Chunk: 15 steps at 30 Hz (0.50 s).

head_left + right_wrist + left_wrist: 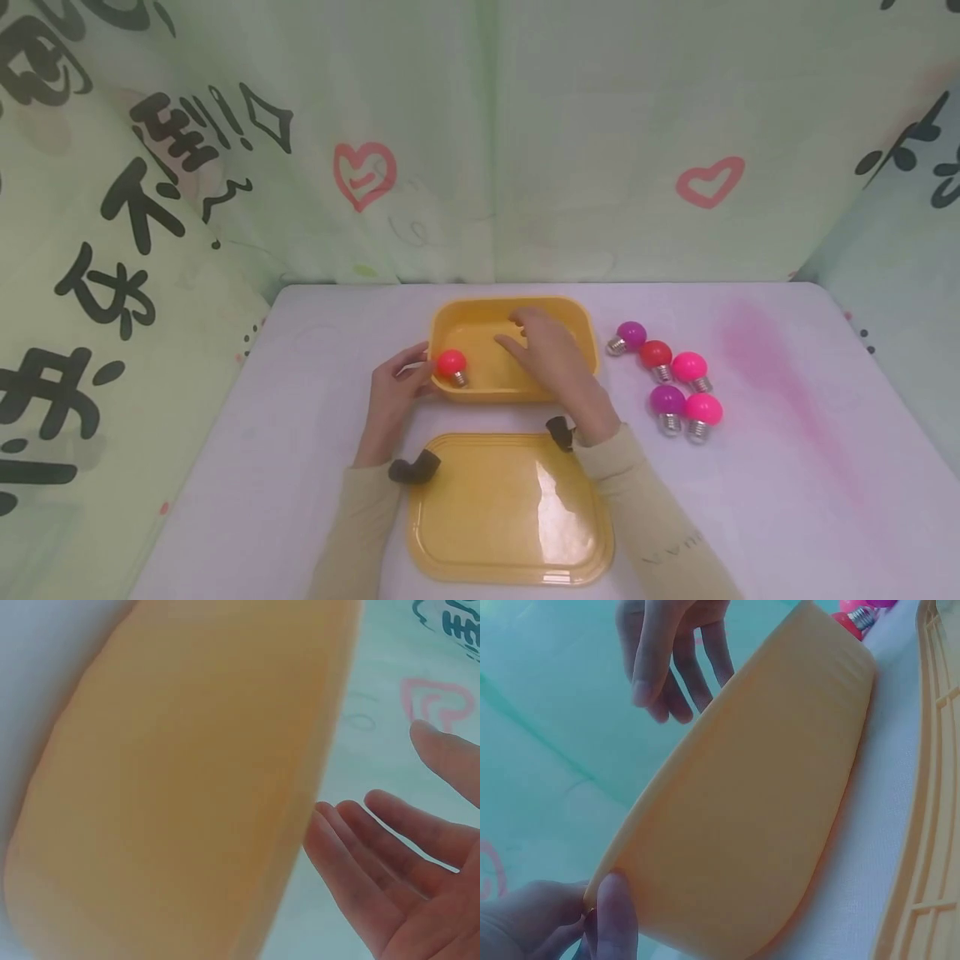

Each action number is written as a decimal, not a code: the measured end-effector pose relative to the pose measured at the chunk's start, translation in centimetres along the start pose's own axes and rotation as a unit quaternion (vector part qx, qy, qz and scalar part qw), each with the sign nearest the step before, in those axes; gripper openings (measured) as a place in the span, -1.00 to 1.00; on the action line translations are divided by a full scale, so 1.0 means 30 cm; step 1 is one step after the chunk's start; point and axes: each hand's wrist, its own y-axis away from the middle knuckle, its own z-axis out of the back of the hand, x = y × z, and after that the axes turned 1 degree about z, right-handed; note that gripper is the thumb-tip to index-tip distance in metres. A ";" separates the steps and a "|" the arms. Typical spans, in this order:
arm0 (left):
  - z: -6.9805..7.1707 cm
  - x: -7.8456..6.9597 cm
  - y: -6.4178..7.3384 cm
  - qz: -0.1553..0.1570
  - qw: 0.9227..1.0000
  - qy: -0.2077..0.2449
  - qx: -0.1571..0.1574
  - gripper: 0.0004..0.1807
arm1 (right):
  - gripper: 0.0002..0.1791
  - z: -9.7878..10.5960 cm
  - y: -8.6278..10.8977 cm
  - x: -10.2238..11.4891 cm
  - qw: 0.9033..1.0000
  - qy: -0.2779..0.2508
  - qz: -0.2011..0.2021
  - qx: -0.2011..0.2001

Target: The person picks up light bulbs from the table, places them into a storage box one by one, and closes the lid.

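A yellow plastic container [517, 303] stands toward the back of the table. Inside it, at the left end, lies a pinkish-red toy light bulb [452, 364] with a silver screw base. My left hand [396, 400] grips the container's left end; the left wrist view shows the thumb [616, 915] against the outer wall by the rim. Over the container's right half hovers my right hand [553, 354], fingers parted and holding nothing. In the right wrist view its loosely bent fingers [409, 832] show beyond the rim.
Right of the container lie several more bulbs: purple [632, 335], red [656, 354] and pink [703, 408] ones. A yellow lid [510, 508] lies flat in front of the container, under the forearms. Curtains with drawings [600, 125] surround the white table [247, 500].
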 end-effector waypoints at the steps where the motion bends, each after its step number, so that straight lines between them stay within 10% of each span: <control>1: 0.000 -0.001 0.000 -0.001 1.000 -0.001 0.000 -0.60 | -0.48 0.003 0.000 -0.004 1.000 0.002 0.000 0.001; 15: 0.000 -0.003 0.001 -0.003 1.000 0.002 0.004 -0.58 | -0.46 0.062 0.029 -0.071 1.000 0.009 -0.021 -0.003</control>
